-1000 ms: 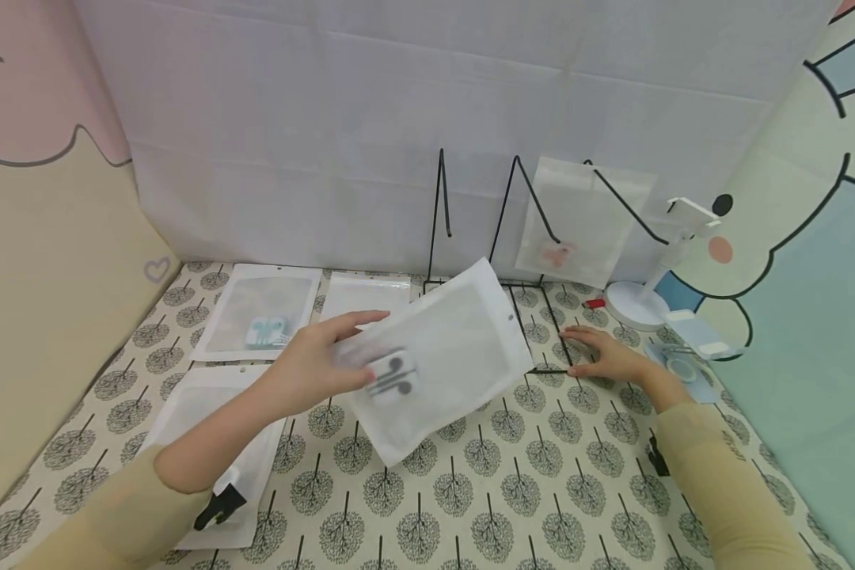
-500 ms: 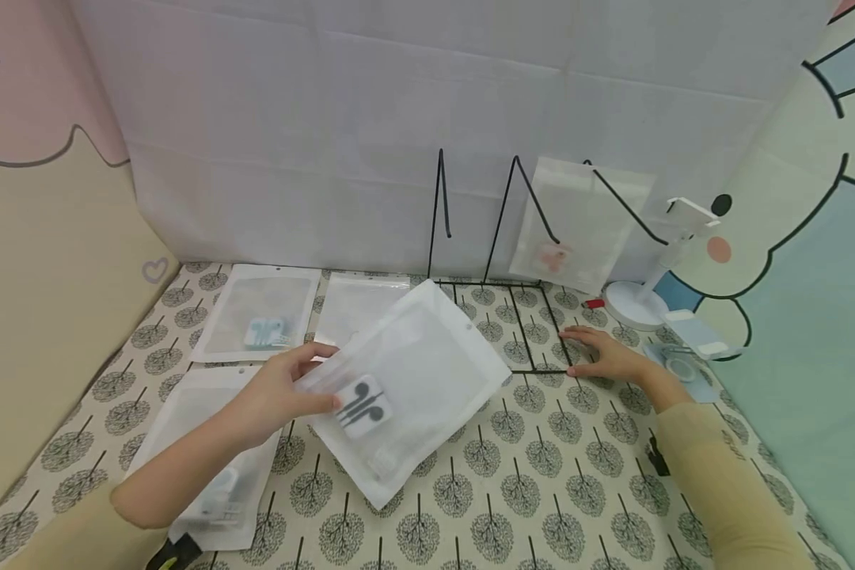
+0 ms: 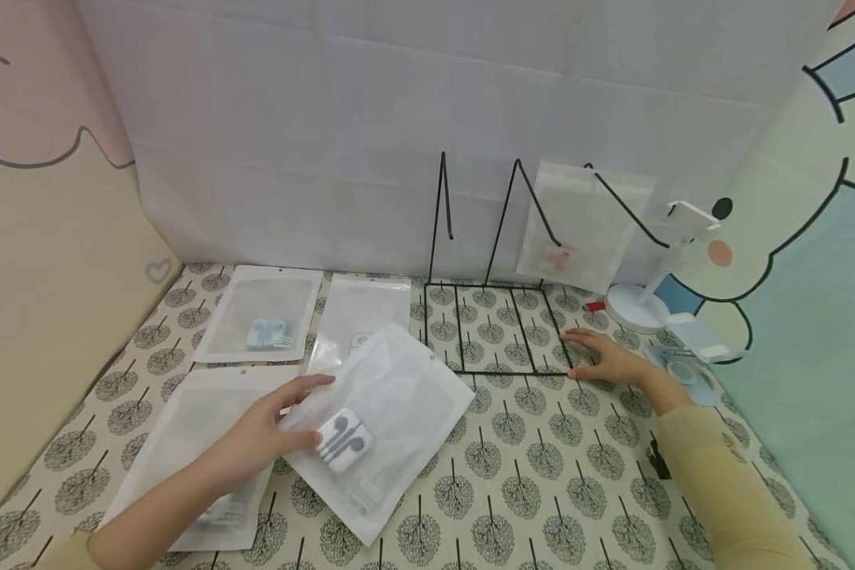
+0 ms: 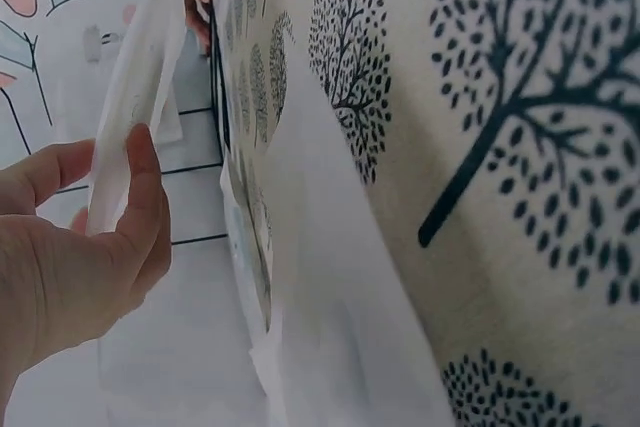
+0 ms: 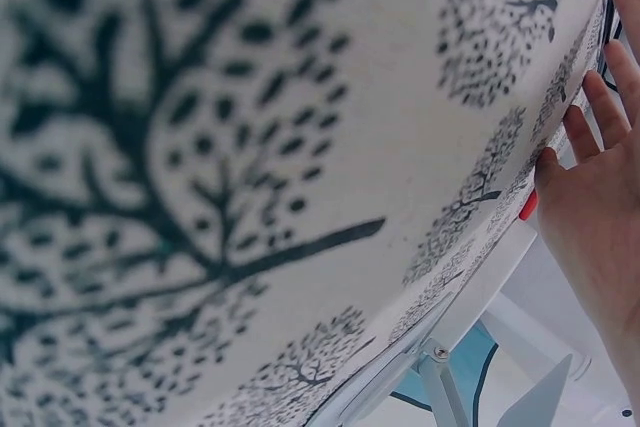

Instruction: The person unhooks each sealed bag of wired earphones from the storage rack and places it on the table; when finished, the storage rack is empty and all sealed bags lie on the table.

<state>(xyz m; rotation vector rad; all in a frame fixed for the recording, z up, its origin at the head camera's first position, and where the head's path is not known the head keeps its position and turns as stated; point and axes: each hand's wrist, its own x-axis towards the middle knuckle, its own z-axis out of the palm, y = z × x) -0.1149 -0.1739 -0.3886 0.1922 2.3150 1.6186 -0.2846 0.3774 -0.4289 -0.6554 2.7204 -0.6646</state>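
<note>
My left hand (image 3: 252, 443) pinches the left edge of a white zip pouch (image 3: 416, 412) between thumb and fingers. Through its clear front a white case of wired earphones (image 3: 343, 440) shows beside the thumb. The pouch is tilted above the table, in front of another pouch. In the left wrist view, the held pouch (image 4: 135, 77) appears edge-on between thumb and fingers. My right hand (image 3: 609, 360) touches the front right corner of a black wire rack (image 3: 484, 286) with extended fingers. From the rack's right hook hangs a pouch (image 3: 591, 210) with a pink item inside.
Several pouches lie on the tree-print cloth: a pouch with light blue earphones (image 3: 256, 297), a middle pouch (image 3: 366, 297) partly covered, and a front-left pouch (image 3: 185, 427) partly under my left arm. A white phone stand (image 3: 637, 309) and small red object (image 3: 594, 305) are at right.
My left hand has moved left and toward me with the earphone pouch, turning it and uncovering the rack's base. The right hand has stayed at the rack's corner.
</note>
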